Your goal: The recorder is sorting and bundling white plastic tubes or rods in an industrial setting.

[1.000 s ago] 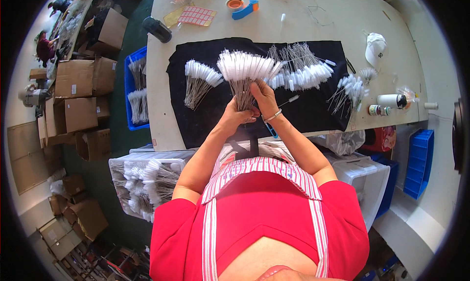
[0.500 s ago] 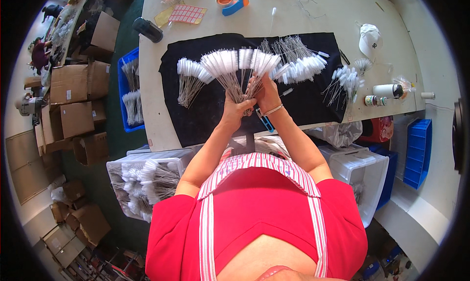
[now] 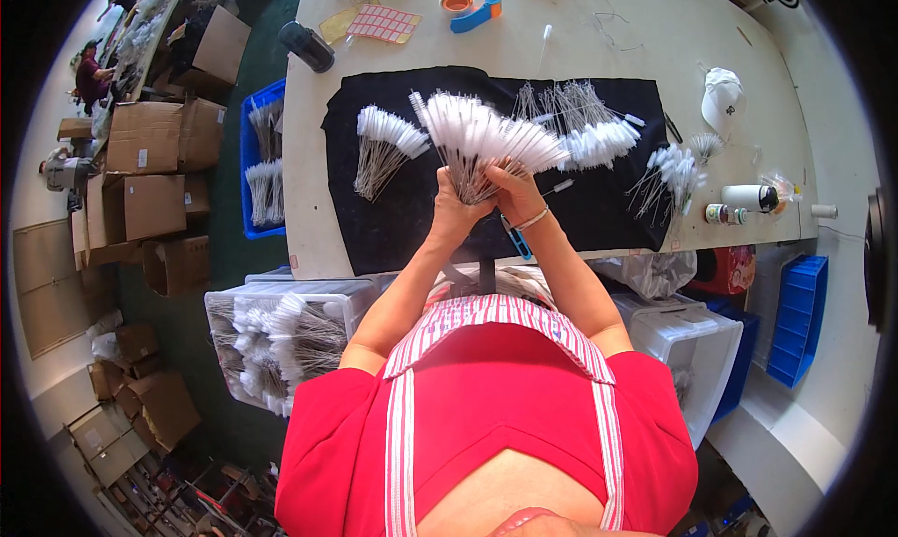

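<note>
A wide fan of white-bristled wire brushes [image 3: 482, 135] is gripped between my two hands, bristle ends pointing away from me. My left hand [image 3: 456, 211] wraps the wire stems from the left. From the right, my right hand [image 3: 517, 195] closes on the same bundle, its fingers partly hidden. Beneath lies a black cloth [image 3: 360, 233]. On it, a smaller bunch of brushes [image 3: 388, 142] rests to the left and a larger heap [image 3: 599, 142] to the right. A single brush [image 3: 561, 187] and a blue-handled tool [image 3: 517, 241] lie near my right wrist.
More brushes [image 3: 673, 172], a white cap [image 3: 721, 97] and a white bottle [image 3: 748, 197] sit at the table's right. A dark cup [image 3: 307, 47] and a tape dispenser [image 3: 477, 15] stand at the back. A clear bin of brushes [image 3: 281, 336] is at lower left.
Two separate fans of brushes in my hands have come together into one broad fan. My right hand has moved down onto the stems beside my left. The whole view has shifted slightly.
</note>
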### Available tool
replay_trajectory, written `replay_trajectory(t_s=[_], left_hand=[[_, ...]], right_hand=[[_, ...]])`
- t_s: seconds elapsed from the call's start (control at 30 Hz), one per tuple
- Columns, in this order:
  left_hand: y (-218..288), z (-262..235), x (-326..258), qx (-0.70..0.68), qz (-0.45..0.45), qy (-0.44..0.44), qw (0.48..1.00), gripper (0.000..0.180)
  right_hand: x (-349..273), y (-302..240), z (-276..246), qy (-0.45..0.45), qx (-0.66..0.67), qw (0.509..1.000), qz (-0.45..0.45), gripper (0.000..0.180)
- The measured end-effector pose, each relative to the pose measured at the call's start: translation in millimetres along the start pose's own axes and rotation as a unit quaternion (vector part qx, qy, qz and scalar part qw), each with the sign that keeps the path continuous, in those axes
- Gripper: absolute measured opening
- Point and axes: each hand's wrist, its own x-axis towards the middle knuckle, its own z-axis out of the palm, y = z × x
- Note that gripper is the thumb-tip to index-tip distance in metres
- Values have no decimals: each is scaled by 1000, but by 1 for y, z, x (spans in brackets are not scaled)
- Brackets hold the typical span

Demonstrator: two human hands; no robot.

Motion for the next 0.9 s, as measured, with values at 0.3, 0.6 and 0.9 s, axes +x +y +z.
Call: replay_trajectory(t_s=[0.3,0.6,0.9], left_hand=[[27,-19,4,-203,-221,-159,940,32],[32,-5,-4,-173,-267,-236,918,13],[26,12,-7,-137,-144,-9,980,27]], right_hand=[[-7,3,-2,32,-144,975,-164,38],[-1,1,-2,35,-117,992,-1,41],[14,17,10,195,-310,911,-190,20]])
